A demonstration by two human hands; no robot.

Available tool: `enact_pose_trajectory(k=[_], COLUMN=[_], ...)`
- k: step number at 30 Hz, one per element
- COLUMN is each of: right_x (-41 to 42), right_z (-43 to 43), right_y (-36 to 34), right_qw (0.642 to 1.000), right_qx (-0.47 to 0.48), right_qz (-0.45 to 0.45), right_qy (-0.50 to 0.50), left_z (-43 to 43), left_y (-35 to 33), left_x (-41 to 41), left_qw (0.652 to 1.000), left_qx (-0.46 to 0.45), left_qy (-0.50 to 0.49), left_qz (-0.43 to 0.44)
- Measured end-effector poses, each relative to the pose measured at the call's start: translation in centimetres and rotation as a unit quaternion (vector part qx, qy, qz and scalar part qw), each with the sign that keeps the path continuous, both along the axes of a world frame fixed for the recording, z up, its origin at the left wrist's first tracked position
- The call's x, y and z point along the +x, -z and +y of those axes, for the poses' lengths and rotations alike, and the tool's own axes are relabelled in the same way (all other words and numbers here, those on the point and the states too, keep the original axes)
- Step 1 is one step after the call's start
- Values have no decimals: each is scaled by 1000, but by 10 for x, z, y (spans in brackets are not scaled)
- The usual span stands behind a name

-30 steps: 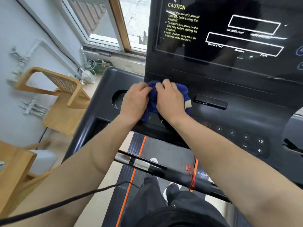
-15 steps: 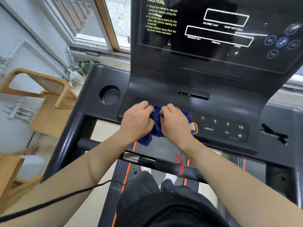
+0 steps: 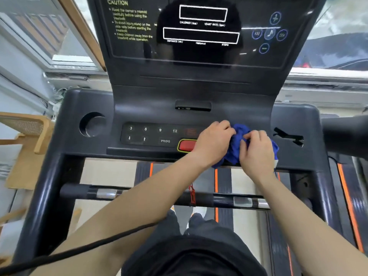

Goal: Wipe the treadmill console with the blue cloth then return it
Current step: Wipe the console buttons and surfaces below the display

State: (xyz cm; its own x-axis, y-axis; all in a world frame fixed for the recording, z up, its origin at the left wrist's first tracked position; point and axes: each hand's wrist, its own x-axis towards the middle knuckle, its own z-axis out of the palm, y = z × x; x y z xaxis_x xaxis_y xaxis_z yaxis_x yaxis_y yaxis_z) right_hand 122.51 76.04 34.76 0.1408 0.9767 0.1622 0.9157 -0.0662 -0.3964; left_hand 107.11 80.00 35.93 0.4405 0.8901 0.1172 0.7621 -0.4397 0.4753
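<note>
The dark treadmill console [image 3: 151, 108] fills the upper half of the head view, with a glossy display panel [image 3: 199, 32] above and a button strip [image 3: 151, 134] below. A bunched blue cloth [image 3: 238, 144] lies pressed on the right part of the button strip, right of the red stop button [image 3: 186, 145]. My left hand [image 3: 214, 144] grips the cloth's left side. My right hand [image 3: 256, 154] grips its right side. Both hands cover much of the cloth and the buttons beneath it.
A round cup holder [image 3: 91, 124] sits at the console's left. A black handlebar [image 3: 139, 193] with silver sensors crosses below my forearms. A wooden chair [image 3: 25, 136] stands at the left by the window [image 3: 59, 36]. A black cable [image 3: 79, 250] runs under my left arm.
Both hands have slid the cloth rightward along the button strip, from left of the red stop button to its right side. The camera has also turned right.
</note>
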Motion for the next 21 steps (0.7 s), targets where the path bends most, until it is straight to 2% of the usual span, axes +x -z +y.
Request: enact_pose_trajectory(k=[2,4,9,12,14,17,19,21], right_x=[-9,-40,-177,-245,-251,-215,-178,-136], right_z=[0,8,33,25,14,4,8,17], right_y=[0,-2,-7,-11,-8,-3,-2,-4], right_qw=[999,999,993,980,972,965,973,988], right_qx=[0,4,-3,-4,-1,25,33,30], right_qz=[13,20,-3,-41,-56,-65,-71,-61], right_qy=[46,50,-120,-196,-229,-253,-217,-141], left_z=[-2,-3,-21,-45,-53,-52,-42,-26], left_y=[0,-2,-1,2,1,-2,-3,-3], left_x=[-4,-34,-175,-226,-230,-212,-186,-151], left_qw=[1000,999,973,956,960,975,985,990], left_qx=[-12,-24,18,18,15,15,3,-7], left_qy=[9,-27,-227,-291,-280,-220,-172,-141], left_qz=[-15,-36,-32,-6,6,8,-4,-18])
